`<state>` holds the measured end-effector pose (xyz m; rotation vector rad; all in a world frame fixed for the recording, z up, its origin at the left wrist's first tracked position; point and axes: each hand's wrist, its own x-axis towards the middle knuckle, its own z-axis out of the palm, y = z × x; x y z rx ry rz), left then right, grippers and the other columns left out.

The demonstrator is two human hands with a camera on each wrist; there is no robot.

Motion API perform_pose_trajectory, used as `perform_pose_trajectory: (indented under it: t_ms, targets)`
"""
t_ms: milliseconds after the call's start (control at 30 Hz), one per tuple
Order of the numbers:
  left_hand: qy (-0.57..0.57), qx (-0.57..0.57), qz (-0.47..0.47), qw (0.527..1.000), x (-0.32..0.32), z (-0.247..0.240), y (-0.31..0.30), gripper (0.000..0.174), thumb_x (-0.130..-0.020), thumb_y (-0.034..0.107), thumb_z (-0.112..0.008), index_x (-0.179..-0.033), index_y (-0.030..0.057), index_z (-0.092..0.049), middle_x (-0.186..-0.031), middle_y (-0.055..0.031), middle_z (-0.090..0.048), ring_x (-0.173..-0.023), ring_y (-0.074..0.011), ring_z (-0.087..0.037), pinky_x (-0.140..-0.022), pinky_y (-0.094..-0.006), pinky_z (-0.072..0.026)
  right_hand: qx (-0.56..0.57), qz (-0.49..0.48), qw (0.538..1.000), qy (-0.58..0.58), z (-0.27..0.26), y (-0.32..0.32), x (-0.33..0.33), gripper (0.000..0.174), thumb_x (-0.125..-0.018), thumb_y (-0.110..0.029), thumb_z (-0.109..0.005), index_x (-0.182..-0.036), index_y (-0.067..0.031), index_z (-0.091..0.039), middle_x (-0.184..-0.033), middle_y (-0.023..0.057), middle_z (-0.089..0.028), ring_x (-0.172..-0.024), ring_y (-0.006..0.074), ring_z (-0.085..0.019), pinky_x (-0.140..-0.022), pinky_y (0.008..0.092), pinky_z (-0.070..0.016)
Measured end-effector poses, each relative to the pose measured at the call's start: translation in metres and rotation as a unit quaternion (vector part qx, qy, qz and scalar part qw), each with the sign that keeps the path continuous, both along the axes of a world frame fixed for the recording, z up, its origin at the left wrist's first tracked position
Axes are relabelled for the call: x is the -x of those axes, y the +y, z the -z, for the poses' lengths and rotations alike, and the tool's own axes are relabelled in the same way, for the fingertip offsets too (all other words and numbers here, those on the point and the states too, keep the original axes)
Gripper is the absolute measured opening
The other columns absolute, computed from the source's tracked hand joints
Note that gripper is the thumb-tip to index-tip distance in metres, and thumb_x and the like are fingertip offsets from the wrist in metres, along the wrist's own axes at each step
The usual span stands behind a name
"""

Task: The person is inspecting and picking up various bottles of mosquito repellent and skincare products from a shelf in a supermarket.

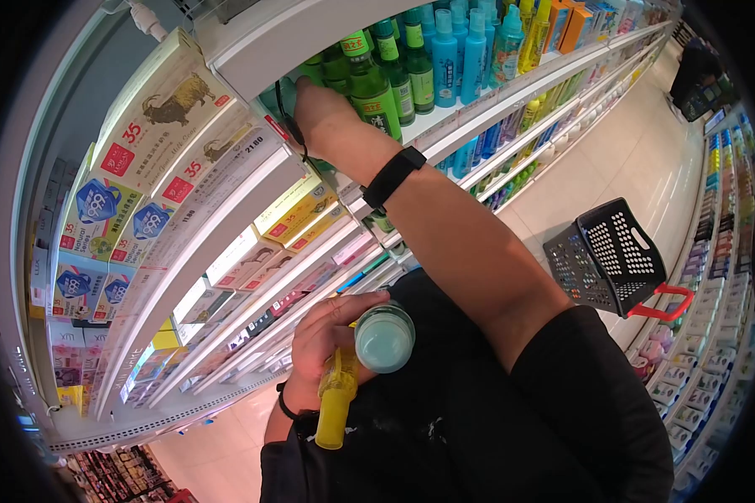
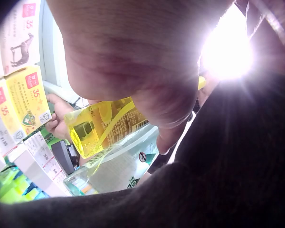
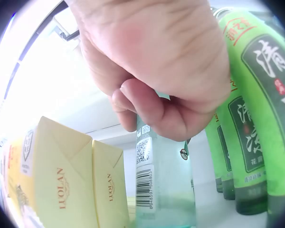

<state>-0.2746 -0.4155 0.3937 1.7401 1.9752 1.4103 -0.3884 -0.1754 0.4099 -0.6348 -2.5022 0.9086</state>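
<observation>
My left hand (image 1: 320, 331) is low in front of the body and grips two bottles side by side. One is a yellow bottle (image 2: 109, 126) of see-through plastic; the other is a pale teal bottle (image 1: 384, 339), its round end facing the head camera. Up at the shelf, my right hand (image 3: 156, 71) has its fingers curled round the upper part of another pale teal bottle (image 3: 164, 190), whose barcode label shows. This bottle stands upright between yellow soap boxes (image 3: 66, 175) and a row of green bottles (image 3: 247, 114). The hand covers its top.
Boxed soaps (image 1: 159, 117) fill the shelves on the left. Blue spray bottles (image 1: 460, 50) stand farther along the upper shelf. A dark shopping basket (image 1: 608, 256) with a red handle is on the aisle floor at right. Another stocked shelf (image 1: 713, 327) lines the far side.
</observation>
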Motion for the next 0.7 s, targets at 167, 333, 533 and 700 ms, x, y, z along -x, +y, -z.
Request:
perform_pose_trajectory:
  t_ms: [167,333,533,700]
  targets:
    - [0.015,0.006,0.002,1.000,0.001,-0.003,0.000,0.036,-0.073,0.014,-0.082,-0.076,0.0076,-0.047,-0.102,-0.0199,-0.069,-0.090,-0.0289,-0.070,-0.076,-0.0331,-0.0552,0.027,-0.003,0.999,0.019,-0.006,-0.002,-0.013,0.058,-0.076,-0.021,-0.071,-0.119,0.0077,-0.045,-0.093,0.0263,-0.066,-0.093,0.0368,-0.065,-0.080,0.0401,-0.0530]
    - [0.045,-0.001,0.013,0.999,0.005,-0.005,0.000,0.037,-0.073,0.014,-0.082,-0.076,0.0076,-0.046,-0.103,-0.0207,-0.069,-0.090,-0.0295,-0.069,-0.076,-0.0339,-0.0548,0.031,-0.022,0.999,0.017,-0.023,-0.004,-0.033,0.058,-0.076,-0.015,-0.071,-0.122,0.0077,-0.043,-0.093,0.0252,-0.067,-0.093,0.0363,-0.066,-0.079,0.0391,-0.0536]
    - [0.055,0.006,0.031,0.998,0.010,-0.006,0.001,0.037,-0.074,0.017,-0.081,-0.076,0.0069,-0.046,-0.104,-0.0220,-0.068,-0.091,-0.0313,-0.069,-0.077,-0.0352,-0.0548,0.083,-0.043,0.995,-0.037,-0.039,-0.007,-0.046,0.056,-0.075,-0.006,-0.069,-0.120,0.0088,-0.041,-0.092,0.0249,-0.067,-0.092,0.0347,-0.067,-0.075,0.0380,-0.0548]
    - [0.042,-0.005,0.053,0.998,0.013,-0.005,0.002,0.037,-0.074,0.019,-0.081,-0.076,0.0061,-0.046,-0.106,-0.0236,-0.067,-0.093,-0.0326,-0.068,-0.078,-0.0357,-0.0546,-0.033,-0.043,0.998,0.022,-0.019,-0.005,-0.047,0.049,-0.075,-0.003,-0.066,-0.116,0.0078,-0.040,-0.088,0.0302,-0.064,-0.090,0.0396,-0.065,-0.075,0.0423,-0.0537]
